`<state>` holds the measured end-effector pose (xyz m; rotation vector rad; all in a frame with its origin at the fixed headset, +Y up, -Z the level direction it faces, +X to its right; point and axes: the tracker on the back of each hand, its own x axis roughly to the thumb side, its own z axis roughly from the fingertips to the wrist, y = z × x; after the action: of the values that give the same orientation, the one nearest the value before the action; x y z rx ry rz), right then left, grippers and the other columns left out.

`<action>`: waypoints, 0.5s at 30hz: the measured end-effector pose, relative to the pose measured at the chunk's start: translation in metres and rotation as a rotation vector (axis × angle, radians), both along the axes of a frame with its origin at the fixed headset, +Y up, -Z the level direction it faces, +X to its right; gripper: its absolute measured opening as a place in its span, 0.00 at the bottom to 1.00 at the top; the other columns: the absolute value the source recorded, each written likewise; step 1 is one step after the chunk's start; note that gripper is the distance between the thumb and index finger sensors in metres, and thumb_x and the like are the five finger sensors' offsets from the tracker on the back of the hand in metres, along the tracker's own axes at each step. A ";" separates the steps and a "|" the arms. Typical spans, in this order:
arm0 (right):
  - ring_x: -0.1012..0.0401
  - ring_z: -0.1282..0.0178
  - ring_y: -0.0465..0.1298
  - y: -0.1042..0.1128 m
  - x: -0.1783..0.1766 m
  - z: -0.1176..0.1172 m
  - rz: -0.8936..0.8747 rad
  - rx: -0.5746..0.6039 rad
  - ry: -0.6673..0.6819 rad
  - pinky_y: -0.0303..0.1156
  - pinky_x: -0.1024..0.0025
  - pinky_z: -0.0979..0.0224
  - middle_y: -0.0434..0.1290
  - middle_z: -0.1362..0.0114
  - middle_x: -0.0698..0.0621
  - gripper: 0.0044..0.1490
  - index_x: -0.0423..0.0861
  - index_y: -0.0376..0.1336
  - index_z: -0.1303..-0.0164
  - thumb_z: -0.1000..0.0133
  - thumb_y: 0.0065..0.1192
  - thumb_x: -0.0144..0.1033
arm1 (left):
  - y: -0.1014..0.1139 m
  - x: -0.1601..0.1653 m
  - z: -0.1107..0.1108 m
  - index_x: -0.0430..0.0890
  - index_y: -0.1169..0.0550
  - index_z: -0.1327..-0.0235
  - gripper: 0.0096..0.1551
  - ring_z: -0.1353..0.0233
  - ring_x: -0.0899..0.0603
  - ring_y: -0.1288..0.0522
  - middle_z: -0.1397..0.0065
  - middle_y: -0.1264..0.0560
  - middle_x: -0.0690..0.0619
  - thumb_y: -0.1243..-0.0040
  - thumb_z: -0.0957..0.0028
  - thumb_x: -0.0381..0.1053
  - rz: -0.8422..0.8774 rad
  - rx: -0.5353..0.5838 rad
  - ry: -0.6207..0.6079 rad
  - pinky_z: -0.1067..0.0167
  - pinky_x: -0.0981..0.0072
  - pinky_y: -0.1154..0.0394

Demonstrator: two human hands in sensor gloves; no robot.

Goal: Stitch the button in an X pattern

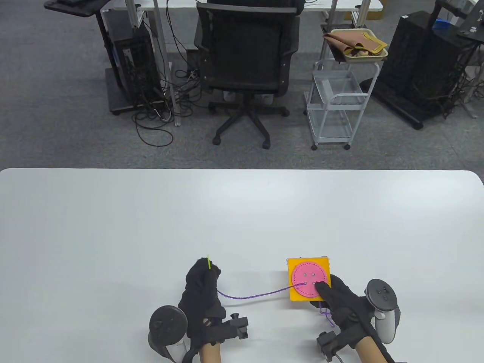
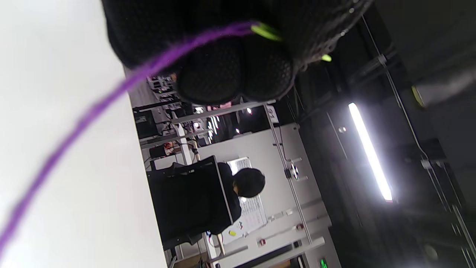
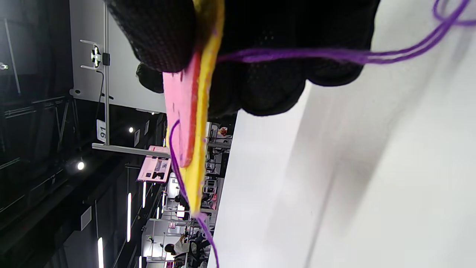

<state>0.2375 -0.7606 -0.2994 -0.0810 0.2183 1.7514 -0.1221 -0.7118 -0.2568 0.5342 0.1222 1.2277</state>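
A pink felt button (image 1: 308, 280) with four holes lies on a yellow-orange felt square (image 1: 294, 296) near the table's front right. My right hand (image 1: 336, 298) pinches the square's near right corner, thumb on the pink button; in the right wrist view the pink and yellow layers (image 3: 187, 123) show edge-on between my fingers (image 3: 163, 41). My left hand (image 1: 202, 287) holds a yellow-green needle (image 1: 208, 262) pointing up, also seen in the left wrist view (image 2: 266, 31). Purple thread (image 1: 257, 293) runs from the needle to the button's near left hole. A loose thread tail (image 1: 327, 315) hangs below the square.
The white table (image 1: 151, 227) stretches wide behind and to the left of my hands. Beyond its far edge stand an office chair (image 1: 245, 72) and a white wire cart (image 1: 336, 109) on grey carpet.
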 end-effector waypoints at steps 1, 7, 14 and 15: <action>0.58 0.45 0.77 0.000 -0.001 0.000 0.000 0.006 0.009 0.70 0.53 0.28 0.78 0.43 0.49 0.28 0.48 0.60 0.32 0.42 0.56 0.44 | 0.003 0.006 0.000 0.50 0.23 0.39 0.20 0.44 0.45 0.17 0.44 0.19 0.54 0.40 0.44 0.49 -0.039 0.003 -0.020 0.47 0.49 0.21; 0.57 0.44 0.77 0.001 -0.007 0.002 -0.008 0.030 0.043 0.70 0.52 0.28 0.77 0.42 0.49 0.27 0.50 0.60 0.32 0.41 0.55 0.43 | 0.016 0.047 0.000 0.49 0.19 0.43 0.19 0.48 0.45 0.17 0.47 0.17 0.52 0.36 0.46 0.50 -0.284 0.011 -0.128 0.50 0.50 0.21; 0.56 0.43 0.76 0.005 -0.015 0.004 0.017 0.075 0.094 0.68 0.51 0.27 0.76 0.41 0.48 0.27 0.49 0.59 0.30 0.40 0.51 0.42 | 0.018 0.096 -0.001 0.49 0.16 0.46 0.20 0.56 0.48 0.14 0.54 0.14 0.54 0.33 0.49 0.51 -0.617 -0.015 -0.236 0.57 0.55 0.18; 0.56 0.43 0.76 0.006 -0.016 0.005 0.028 0.086 0.099 0.68 0.51 0.27 0.76 0.41 0.48 0.27 0.49 0.59 0.30 0.40 0.51 0.42 | 0.017 0.101 -0.001 0.49 0.16 0.46 0.20 0.56 0.48 0.14 0.54 0.14 0.54 0.33 0.50 0.52 -0.650 -0.023 -0.249 0.57 0.56 0.18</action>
<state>0.2212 -0.7544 -0.2944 0.0658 0.2148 1.7923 -0.0212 -0.6945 -0.2576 0.3531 -0.2352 0.6462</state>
